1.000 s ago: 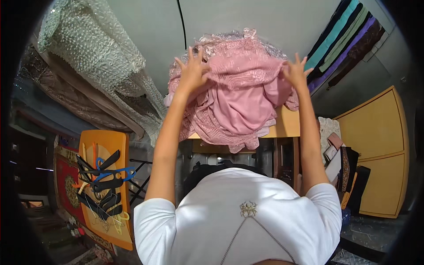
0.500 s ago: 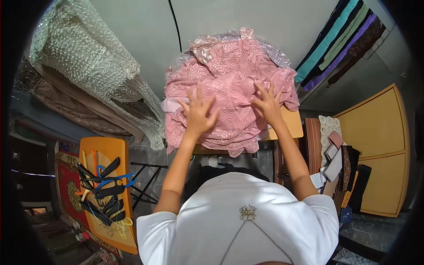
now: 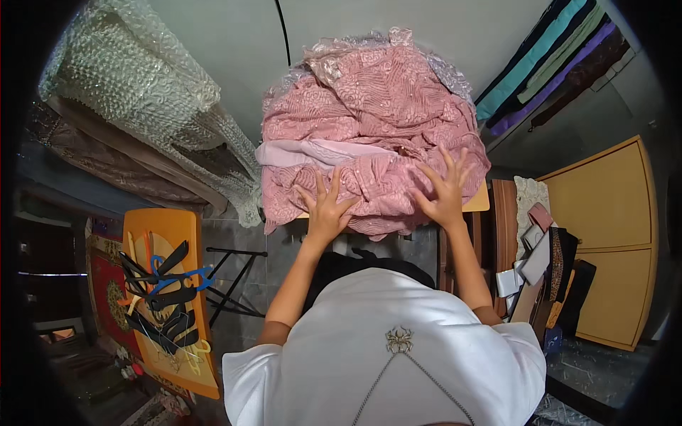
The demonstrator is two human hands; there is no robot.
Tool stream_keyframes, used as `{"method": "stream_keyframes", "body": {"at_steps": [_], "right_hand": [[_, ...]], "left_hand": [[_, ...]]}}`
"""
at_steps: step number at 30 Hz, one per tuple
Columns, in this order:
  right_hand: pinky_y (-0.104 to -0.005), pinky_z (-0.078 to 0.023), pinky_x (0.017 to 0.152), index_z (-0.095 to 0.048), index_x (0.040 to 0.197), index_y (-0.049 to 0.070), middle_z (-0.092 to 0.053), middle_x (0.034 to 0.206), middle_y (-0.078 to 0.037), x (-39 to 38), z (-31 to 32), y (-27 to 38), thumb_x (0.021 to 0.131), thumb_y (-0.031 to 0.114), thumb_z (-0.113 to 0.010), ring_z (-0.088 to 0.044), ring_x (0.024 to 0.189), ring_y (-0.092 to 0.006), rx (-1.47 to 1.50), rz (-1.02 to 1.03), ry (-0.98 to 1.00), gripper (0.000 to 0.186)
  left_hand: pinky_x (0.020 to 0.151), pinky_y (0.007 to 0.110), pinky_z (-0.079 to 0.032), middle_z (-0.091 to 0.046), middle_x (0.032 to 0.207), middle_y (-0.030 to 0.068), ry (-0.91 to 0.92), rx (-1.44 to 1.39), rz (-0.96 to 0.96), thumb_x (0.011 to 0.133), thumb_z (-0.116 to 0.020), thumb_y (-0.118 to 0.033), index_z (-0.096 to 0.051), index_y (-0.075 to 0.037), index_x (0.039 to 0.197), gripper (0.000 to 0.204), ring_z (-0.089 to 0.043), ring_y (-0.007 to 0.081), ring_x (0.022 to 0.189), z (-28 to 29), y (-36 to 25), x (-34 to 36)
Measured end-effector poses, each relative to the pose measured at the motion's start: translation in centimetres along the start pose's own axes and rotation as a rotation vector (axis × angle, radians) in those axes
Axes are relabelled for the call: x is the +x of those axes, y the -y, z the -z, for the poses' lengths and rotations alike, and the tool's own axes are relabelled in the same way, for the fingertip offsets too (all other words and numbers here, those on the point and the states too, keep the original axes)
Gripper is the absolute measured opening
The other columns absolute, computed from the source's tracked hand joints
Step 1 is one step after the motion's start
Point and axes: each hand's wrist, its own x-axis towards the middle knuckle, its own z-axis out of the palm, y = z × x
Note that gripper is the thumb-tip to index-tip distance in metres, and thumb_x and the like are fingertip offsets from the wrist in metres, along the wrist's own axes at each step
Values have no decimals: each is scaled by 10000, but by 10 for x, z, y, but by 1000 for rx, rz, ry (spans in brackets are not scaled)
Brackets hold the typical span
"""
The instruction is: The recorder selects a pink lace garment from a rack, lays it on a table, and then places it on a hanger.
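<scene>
Head view: pink lace cloth [image 3: 391, 113] heaped on a tan table [image 3: 480, 201], spread in front of both hands and running on beyond them. Left hand [image 3: 328, 216] open, fingers spread, palm down over the cloth's near left edge. Right hand [image 3: 446, 202] also open, fingers fanned, over the near right part. Fingertips overlap the cloth on both sides; can't tell how hard they press. Cloth bunched in folds between the hands. Pale pink strip [image 3: 320, 152] lies across the cloth, just beyond left fingertips. Shiny clear plastic [image 3: 323, 48] at the heap's far side, beyond both hands.

Left of left hand: white textured dress [image 3: 135, 82] hanging farther out, black folding stand [image 3: 238, 284] lower down, then orange board [image 3: 163, 220] carrying mixed hangers [image 3: 174, 297]; red patterned rug [image 3: 104, 291] past that. Right of right hand: white lacy cloth [image 3: 529, 206] nearby, yellowish wooden cabinet [image 3: 597, 206] farther off. Hanging coloured cloths [image 3: 533, 62] beyond right hand, to its right.
</scene>
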Motion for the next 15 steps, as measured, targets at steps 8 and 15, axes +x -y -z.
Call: {"method": "stream_keyframes", "body": {"at_steps": [8, 15], "right_hand": [[-747, 12, 927, -668, 971, 268, -286, 1430, -88, -33, -65, 5, 691, 235, -691, -85, 1330, -462, -78, 77, 254, 283], [-726, 79, 934, -675, 872, 251, -335, 1407, -58, -80, -54, -5, 668, 235, -707, -58, 1338, -461, -35, 56, 108, 207]], "left_hand": [[922, 740, 57, -171, 1484, 110, 130, -155, -79, 550, -749, -491, -668, -277, 984, 490, -1, 404, 1362, 16, 2, -10], [908, 758, 2, -98, 1483, 185, 213, -20, 197, 584, -741, -359, -569, -189, 1176, 640, -23, 435, 1352, 9, 1, 1]]}}
